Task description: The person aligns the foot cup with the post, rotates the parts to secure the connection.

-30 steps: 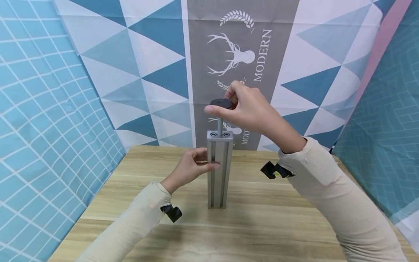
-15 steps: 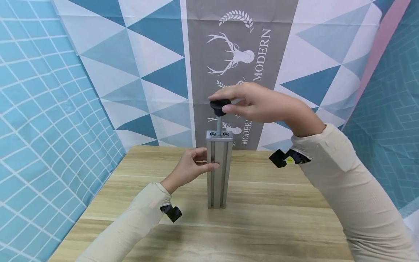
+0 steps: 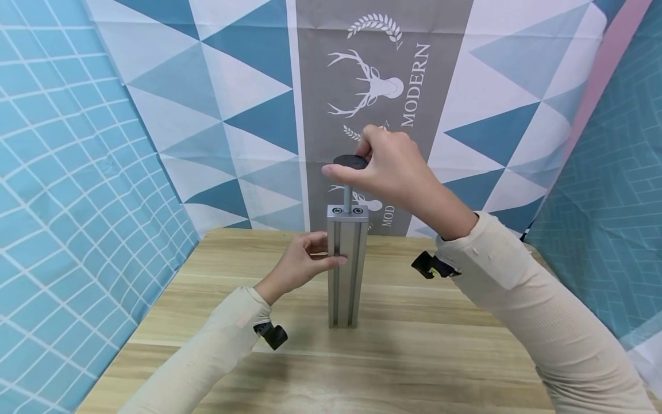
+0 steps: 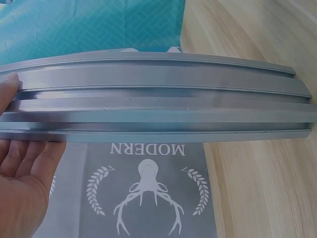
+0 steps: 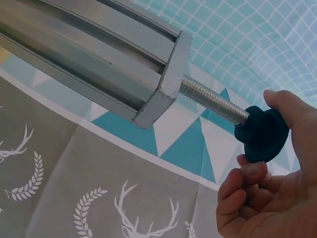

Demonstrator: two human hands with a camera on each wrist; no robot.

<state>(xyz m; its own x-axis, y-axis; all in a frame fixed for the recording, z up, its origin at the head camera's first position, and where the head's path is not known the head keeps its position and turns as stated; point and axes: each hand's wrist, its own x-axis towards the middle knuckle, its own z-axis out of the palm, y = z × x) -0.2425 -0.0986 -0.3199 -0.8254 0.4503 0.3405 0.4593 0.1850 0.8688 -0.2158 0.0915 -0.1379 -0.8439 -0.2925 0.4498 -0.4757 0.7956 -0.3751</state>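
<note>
Metal profile (image 3: 345,282) stands upright on the table (image 3: 414,359), left hand (image 3: 304,261) pinching its left side with thumb and fingers. Above, right hand (image 3: 394,168) pinches black knob (image 3: 351,161), threaded rod (image 5: 213,100) showing below it. Probably a screwing step; next turn calls for steady left hold, fresh right grip.

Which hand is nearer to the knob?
Right. The right hand is at the knob, holding it between thumb and fingers. The left hand is lower down, gripping the side of the upright profile.
</note>
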